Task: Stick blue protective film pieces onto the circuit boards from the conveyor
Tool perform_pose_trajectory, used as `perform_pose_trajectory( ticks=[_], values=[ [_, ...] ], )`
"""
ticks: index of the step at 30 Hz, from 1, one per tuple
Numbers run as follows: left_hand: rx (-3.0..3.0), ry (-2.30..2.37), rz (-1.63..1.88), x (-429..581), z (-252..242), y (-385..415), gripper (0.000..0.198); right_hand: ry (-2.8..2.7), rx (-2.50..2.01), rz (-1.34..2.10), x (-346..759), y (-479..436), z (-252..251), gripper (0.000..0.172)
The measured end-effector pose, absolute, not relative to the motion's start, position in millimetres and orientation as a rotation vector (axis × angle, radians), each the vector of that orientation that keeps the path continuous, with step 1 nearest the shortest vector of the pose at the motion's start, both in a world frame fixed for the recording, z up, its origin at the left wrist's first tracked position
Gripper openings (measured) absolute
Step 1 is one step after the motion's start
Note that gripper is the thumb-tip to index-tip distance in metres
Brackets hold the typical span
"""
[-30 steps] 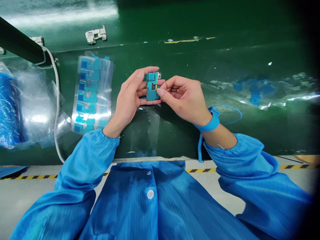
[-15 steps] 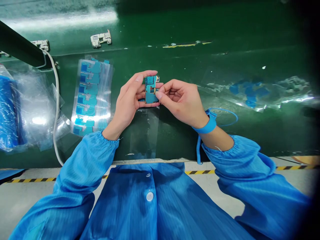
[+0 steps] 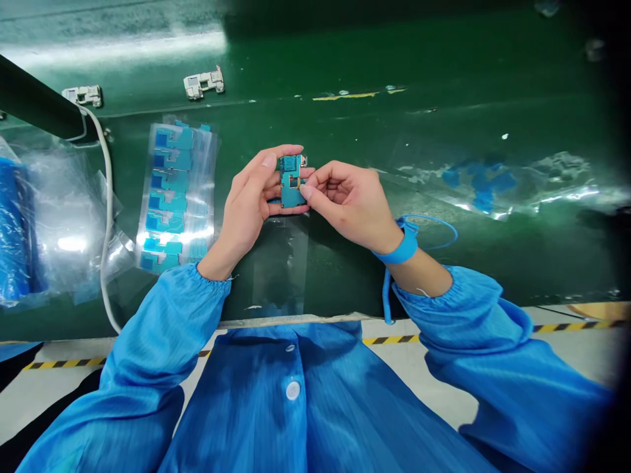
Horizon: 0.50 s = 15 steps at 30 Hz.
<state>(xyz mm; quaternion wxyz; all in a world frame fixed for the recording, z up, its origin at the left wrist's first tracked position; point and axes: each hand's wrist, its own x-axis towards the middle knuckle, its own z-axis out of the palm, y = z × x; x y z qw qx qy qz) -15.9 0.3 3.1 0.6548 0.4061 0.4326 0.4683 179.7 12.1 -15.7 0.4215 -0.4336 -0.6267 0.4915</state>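
A small blue circuit board (image 3: 290,181) is held upright above the green belt (image 3: 345,131), between both hands. My left hand (image 3: 251,200) wraps round its left side, thumb over the top edge. My right hand (image 3: 348,200) is curled, thumb and forefinger pinching the board's right edge. A blue wrist strap (image 3: 400,246) with a coiled cord sits on my right wrist. Beneath my hands lies a clear plastic strip (image 3: 280,259).
A clear sheet with several blue stickers (image 3: 175,194) lies left of my hands. Crumpled plastic bags (image 3: 54,223) and a white cable (image 3: 104,217) are at far left. Two metal clips (image 3: 204,82) rest further back. Clear film with blue patches (image 3: 488,180) lies at right.
Both hands and the board have stayed together, with only a slight shift left and down in view as the head moved. The grip looks the same.
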Motion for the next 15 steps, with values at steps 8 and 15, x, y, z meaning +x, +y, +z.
perform_pose_trajectory(
  ticks=[8,15],
  values=[
    [1.008,0.939,1.071,-17.3,-7.1,1.0,0.043,-1.540,-1.089,1.283,179.3,11.6,-14.8,0.032],
    [0.931,0.970,1.081,-13.6,0.1,-3.4,0.047,-1.535,-1.081,1.278,179.2,11.6,-15.4,0.032]
  ],
)
